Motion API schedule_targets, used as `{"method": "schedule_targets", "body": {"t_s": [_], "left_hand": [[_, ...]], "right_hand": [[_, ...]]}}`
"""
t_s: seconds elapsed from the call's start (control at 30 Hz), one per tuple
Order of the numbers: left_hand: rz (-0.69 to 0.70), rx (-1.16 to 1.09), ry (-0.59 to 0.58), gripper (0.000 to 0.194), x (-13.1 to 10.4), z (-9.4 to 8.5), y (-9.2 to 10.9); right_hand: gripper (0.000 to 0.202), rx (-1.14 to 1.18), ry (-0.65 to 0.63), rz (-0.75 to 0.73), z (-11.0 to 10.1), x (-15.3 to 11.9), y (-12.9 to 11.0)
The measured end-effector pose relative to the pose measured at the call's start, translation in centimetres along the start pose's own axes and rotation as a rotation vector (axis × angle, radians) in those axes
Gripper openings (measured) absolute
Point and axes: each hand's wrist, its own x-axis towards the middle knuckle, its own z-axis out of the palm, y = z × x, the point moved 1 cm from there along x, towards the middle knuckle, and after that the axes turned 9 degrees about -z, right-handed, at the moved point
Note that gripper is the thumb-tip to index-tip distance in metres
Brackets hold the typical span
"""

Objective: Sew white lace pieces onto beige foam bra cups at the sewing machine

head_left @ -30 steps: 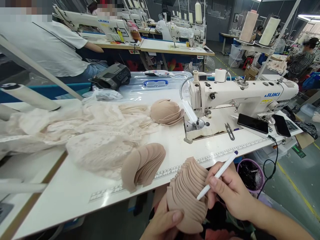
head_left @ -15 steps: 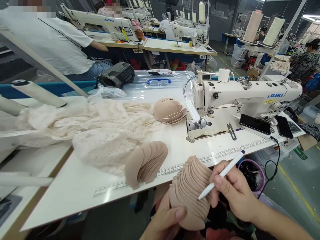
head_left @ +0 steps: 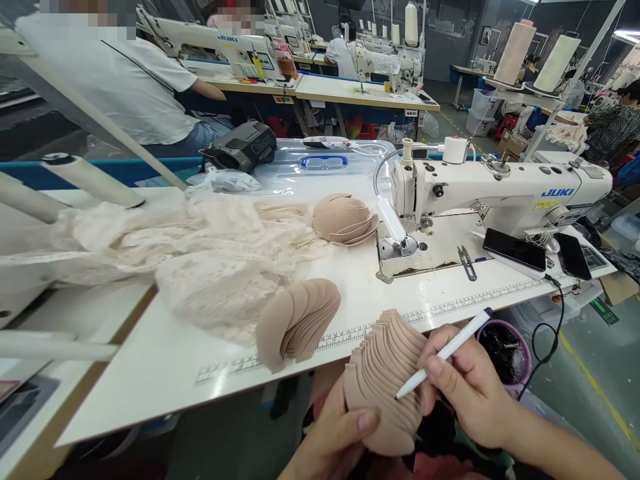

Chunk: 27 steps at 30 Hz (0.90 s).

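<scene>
My left hand [head_left: 345, 427] is closed around the lower left of a fanned stack of beige molded pads [head_left: 383, 380], its thumb on the front one. My right hand [head_left: 465, 380] pinches a white pen [head_left: 445, 353] with a dark blue end; the pen's tip touches or nearly touches the pads' edges. Fingers of that hand also rest against the stack's right side. On the table edge to the left lies a second fanned stack [head_left: 300, 320]. A rounded pile of similar pads [head_left: 343, 219] sits farther back, near the sewing machine's needle plate.
A white sewing machine [head_left: 505, 187] stands at the right, with thread snips [head_left: 467, 263] and phones [head_left: 515, 250] before it. Cream lace fabric [head_left: 215, 267] covers the table's left part. A purple bin [head_left: 525, 357] is below the edge. People sit at other machines behind.
The whole view has shifted slightly, so the table and machine appear a little farther right. Both hands keep their hold on the stack and the pen.
</scene>
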Motion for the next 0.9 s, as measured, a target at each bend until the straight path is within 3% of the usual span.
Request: {"method": "schedule_targets", "body": {"t_s": [0.1, 0.27, 0.4, 0.6, 0.8, 0.9], "left_hand": [[-0.013, -0.004, -0.033, 0.086, 0.1, -0.1, 0.0], [-0.001, -0.009, -0.016, 0.087, 0.1, -0.3, -0.1], [-0.004, 0.010, -0.047, 0.089, 0.1, 0.0, 0.0], [0.005, -0.004, 0.008, 0.105, 0.1, -0.3, 0.0], [0.014, 0.011, -0.006, 0.074, 0.3, -1.5, -0.4], [0.020, 0.009, 0.032, 0.075, 0.2, -1.4, -0.4]], "right_hand": [[0.038, -0.018, -0.035, -0.002, 0.1, 0.0, -0.1], [0.035, 0.041, 0.011, 0.015, 0.1, -0.1, 0.1], [0.037, -0.016, -0.043, -0.001, 0.2, 0.0, 0.0], [0.037, 0.029, -0.023, 0.011, 0.1, 0.2, -0.3], [0.038, -0.026, -0.072, -0.021, 0.2, 0.1, -0.2], [0.036, 0.025, -0.048, 0.003, 0.0, -0.2, 0.1]]}}
